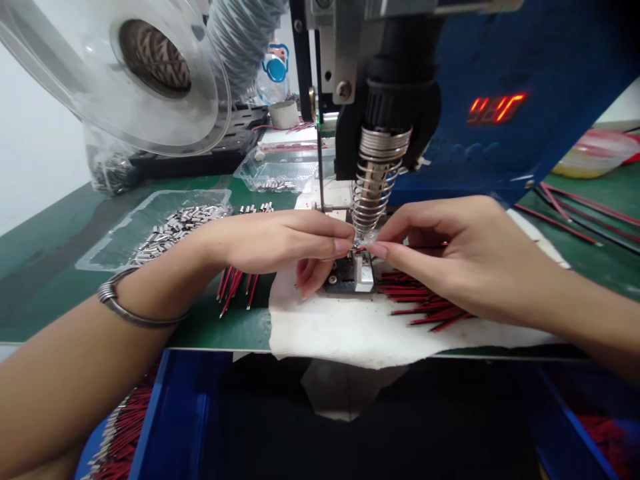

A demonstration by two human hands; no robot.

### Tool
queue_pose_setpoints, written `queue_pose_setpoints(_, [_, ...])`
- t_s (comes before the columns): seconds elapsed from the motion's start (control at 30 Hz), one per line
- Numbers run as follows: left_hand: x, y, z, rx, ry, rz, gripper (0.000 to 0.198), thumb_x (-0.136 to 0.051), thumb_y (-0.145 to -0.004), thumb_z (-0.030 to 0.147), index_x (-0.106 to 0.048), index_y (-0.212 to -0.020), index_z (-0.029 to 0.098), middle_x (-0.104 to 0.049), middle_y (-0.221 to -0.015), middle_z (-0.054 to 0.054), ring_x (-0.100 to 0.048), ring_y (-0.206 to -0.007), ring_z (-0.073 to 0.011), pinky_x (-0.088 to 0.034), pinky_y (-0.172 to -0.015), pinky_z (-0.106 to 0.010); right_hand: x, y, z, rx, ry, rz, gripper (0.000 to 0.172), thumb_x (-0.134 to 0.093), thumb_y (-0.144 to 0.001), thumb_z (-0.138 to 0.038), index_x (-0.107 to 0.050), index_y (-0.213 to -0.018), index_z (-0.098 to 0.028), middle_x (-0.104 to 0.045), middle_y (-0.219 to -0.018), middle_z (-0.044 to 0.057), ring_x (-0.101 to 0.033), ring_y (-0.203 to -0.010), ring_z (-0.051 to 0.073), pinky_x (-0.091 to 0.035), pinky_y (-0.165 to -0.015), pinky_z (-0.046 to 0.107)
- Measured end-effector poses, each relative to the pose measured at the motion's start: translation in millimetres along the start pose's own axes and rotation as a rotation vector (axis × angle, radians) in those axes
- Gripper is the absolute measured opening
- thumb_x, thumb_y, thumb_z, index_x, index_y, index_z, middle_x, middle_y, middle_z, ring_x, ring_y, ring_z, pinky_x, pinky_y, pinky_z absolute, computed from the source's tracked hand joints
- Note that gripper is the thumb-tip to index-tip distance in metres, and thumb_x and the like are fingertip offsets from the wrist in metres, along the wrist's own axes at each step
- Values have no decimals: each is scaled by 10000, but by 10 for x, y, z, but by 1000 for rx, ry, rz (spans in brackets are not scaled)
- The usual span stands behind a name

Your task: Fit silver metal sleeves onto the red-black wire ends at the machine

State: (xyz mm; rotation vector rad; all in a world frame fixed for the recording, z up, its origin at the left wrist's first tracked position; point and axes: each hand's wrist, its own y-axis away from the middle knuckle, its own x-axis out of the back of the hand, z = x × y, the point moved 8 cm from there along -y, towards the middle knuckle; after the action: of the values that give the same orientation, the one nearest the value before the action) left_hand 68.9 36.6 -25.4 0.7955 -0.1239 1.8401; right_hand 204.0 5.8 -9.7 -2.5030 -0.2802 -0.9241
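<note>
One red-black wire (361, 249) at one fixture (364, 275), below one spring (376, 183) | our right hand (465, 250) pinches it | our left hand (280, 243) beside its end, grip: we cannot tell | two clear trays (117, 247) farther out

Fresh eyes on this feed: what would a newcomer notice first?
Probably the glowing red digits on the blue machine housing, upper right. Next, the silver metal coil spring near centre, the left hand and right hand close together at its foot. A large clear plastic reel looms upper left.
</note>
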Motion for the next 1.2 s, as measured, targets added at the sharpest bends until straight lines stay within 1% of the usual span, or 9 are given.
queue_pose_setpoints(0.23, [6,-8,30,-7,31,18,352,-456,-1045,258,-503,-697,236,-701,-604,-23,-653,-584,-163,-540,-642,-259,2,-2,11,-10,-10,10,174,-745,-918,-310,-776,-771,-222,-610,-533,-26,-466,-455,118,-387,-494,299])
queue_pose_setpoints(0.3, [5,-9,32,-2,26,21,344,-455,-1040,255,-503,-699,236,-697,-595,-23,-649,-578,-165,-541,-639,-266,-5,2,20,-18,-22,3,186,-747,-919,-328,-777,-768,-223,-611,-535,-26,-462,-454,115,-375,-480,295])
queue_pose_setpoints(0.43, [-17,-11,20,7,13,-2,338,-426,-1051,263,-486,-719,240,-702,-614,-28,-660,-601,-172,-553,-657,-278,-4,5,34,-15,-33,13,233,-759,-917,-418,-786,-781,-231,-603,-537,-32,-472,-455,109,-353,-459,282])
queue_pose_setpoints(0.63, [-6,-10,17,31,24,15,336,-471,-1037,248,-505,-703,226,-686,-602,-18,-659,-593,-161,-549,-653,-269,-19,2,49,-16,-42,8,233,-756,-917,-422,-776,-782,-233,-591,-527,-37,-447,-440,98,-336,-440,276])
queue_pose_setpoints(0.77, [-4,-9,31,21,3,5,323,-483,-1047,256,-500,-726,220,-697,-621,-13,-659,-602,-147,-538,-651,-254,-19,12,44,-12,-23,11,245,-760,-920,-440,-782,-794,-231,-598,-537,-39,-449,-446,95,-359,-465,278])
queue_pose_setpoints(0.87, [-3,-9,30,7,-9,-4,317,-455,-1061,250,-486,-747,222,-694,-622,-4,-657,-608,-137,-534,-660,-243,-18,12,34,-13,-13,11,234,-759,-923,-422,-782,-792,-230,-605,-543,-39,-449,-446,99,-383,-486,286])
queue_pose_setpoints(1.03, [1,-16,24,1,15,7,311,-476,-1049,266,-501,-742,221,-702,-614,-6,-655,-602,-147,-533,-655,-254,-20,-2,28,-22,-13,-12,208,-751,-925,-386,-772,-786,-233,-615,-550,-18,-502,-490,137,-382,-490,308])
queue_pose_setpoints(1.1, [-1,-15,23,8,28,7,303,-478,-1047,258,-508,-748,221,-702,-614,-8,-653,-599,-151,-534,-651,-261,-11,-15,30,-25,-7,-23,219,-738,-928,-391,-768,-777,-235,-603,-538,-19,-506,-493,144,-372,-487,312])
queue_pose_setpoints(1.2, [-16,-2,30,6,30,-15,304,-432,-1068,258,-492,-771,228,-690,-617,-10,-649,-604,-152,-538,-652,-264,2,-55,7,6,20,-71,238,-710,-934,-394,-753,-761,-236,-607,-536,-23,-495,-477,138,-366,-489,311])
